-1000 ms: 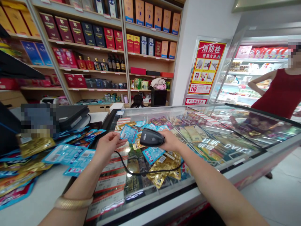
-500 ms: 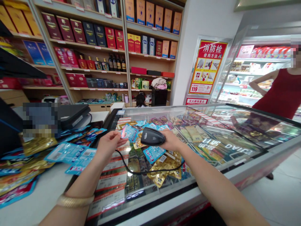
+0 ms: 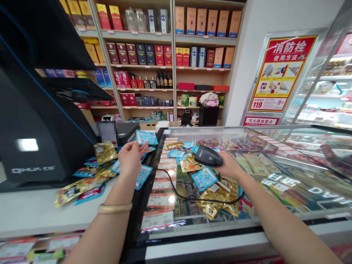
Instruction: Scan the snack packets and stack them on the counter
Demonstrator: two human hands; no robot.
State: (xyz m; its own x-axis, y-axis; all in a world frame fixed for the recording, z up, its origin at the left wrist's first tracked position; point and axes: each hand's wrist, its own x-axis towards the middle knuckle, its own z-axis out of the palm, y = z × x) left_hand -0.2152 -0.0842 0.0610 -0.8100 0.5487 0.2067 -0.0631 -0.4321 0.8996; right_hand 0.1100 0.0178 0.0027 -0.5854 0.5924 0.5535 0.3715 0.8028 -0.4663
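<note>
My right hand (image 3: pixel 229 165) is wrapped round a black barcode scanner (image 3: pixel 208 156), held over the glass top of a freezer (image 3: pixel 192 229). Its cable curves across gold packets (image 3: pixel 220 200) and a blue packet (image 3: pixel 204 178) on the glass. My left hand (image 3: pixel 132 156), with a gold bracelet on the wrist, is at the freezer's left edge, its fingers pinched at a blue packet (image 3: pixel 147 137). Below and beside it lie more blue packets (image 3: pixel 143 176). A pile of gold and blue packets (image 3: pixel 79 187) spreads on the white counter (image 3: pixel 33 209).
A black point-of-sale terminal (image 3: pixel 35 146) stands at the left. Shelves of boxes and bottles (image 3: pixel 165 80) line the back, where the top of a person's head (image 3: pixel 186 119) shows. A red and yellow poster (image 3: pixel 283 73) hangs at the right.
The view has turned left, and the person in red is out of sight. My left hand has moved from over the glass to its left edge with a blue packet. My right hand still holds the scanner.
</note>
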